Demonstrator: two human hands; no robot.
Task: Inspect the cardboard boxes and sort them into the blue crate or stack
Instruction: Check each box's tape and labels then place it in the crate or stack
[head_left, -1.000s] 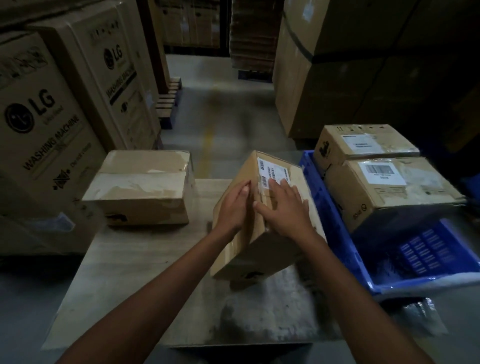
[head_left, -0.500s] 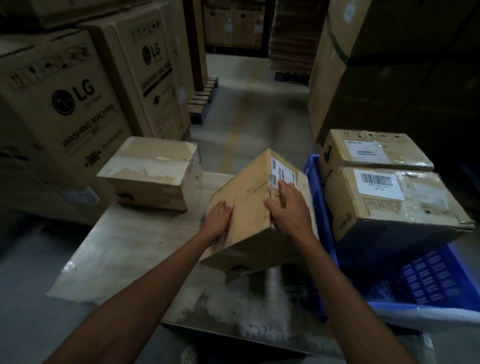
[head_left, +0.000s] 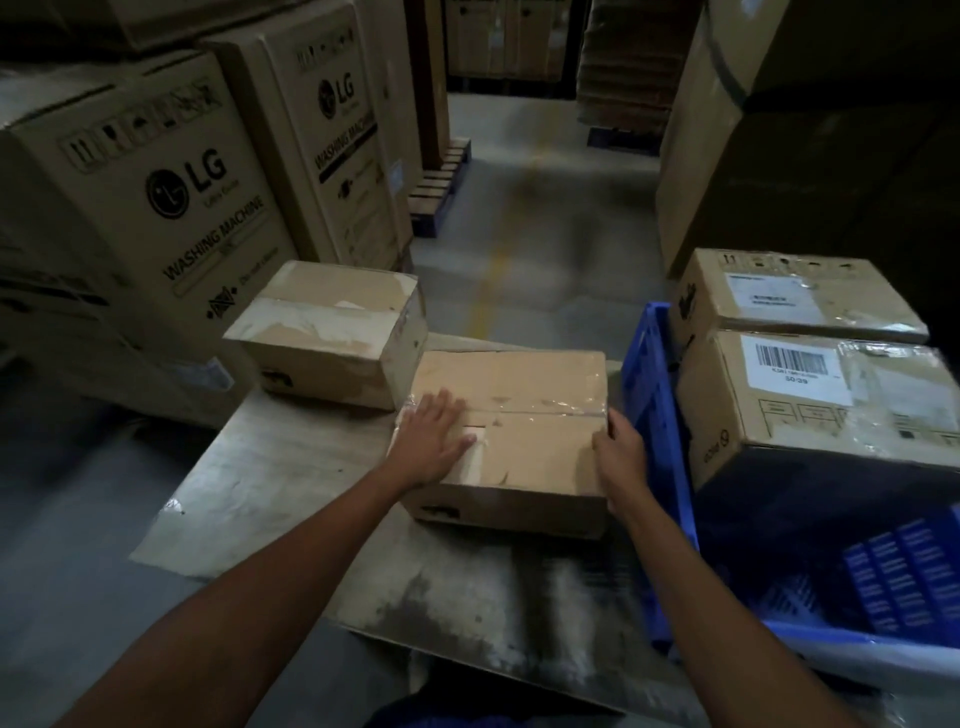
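- Both hands are laid on the middle box (head_left: 524, 415). The left hand (head_left: 434, 441) is pressed flat on its top, fingers straight and spread, gripping nothing. The right hand (head_left: 621, 452) is curled over the edge facing the blue crate (head_left: 654, 415), thumb on top and fingers down the side.
- The middle box is seen lying flat on the desk (head_left: 270, 493), taped seam upward, just beside the crate's left wall and outside it. A small torn patch is shown in its top by the left thumb.
- Inspection is judged to be the step in hand: the box has not yet been placed with either group.
- At the crate's far end two boxes are packed touching, a barcode box (head_left: 810, 415) and a rear box (head_left: 795, 296) behind it. At the crate's near end bare mesh floor is shown.
- On the side of the middle box away from the crate, a worn box (head_left: 332, 332) stands on the desk. Whether the two touch cannot be told.
- Farther still from the crate, washing machine cartons (head_left: 156, 208) are ranged.
- For the next move a verdict is called for. The left hand would then have to be shifted from the top to a side. The box could then be lifted over the crate's wall into the free near end, or carried away from the crate to the worn box.
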